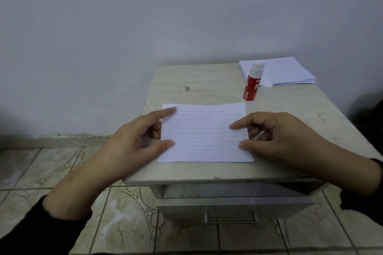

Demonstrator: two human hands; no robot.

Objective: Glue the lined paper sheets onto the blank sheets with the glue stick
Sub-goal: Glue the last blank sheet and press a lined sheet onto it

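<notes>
Against a plain pale wall, on the worn desk (207, 80), the lined sheet (205, 132) is being pinned flat at its side edges by the left hand (134, 136) and right hand (275, 132), forefinger and thumb extended, nothing gripped, so uneven pressing risks it being skewed or creased, while the uncapped glue stick (253, 83) behind is being left to dry.

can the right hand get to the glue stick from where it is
Probably yes. The glue stick stands upright just beyond the lined sheet, ahead of the right hand, with bare table between and nothing blocking it.
</notes>
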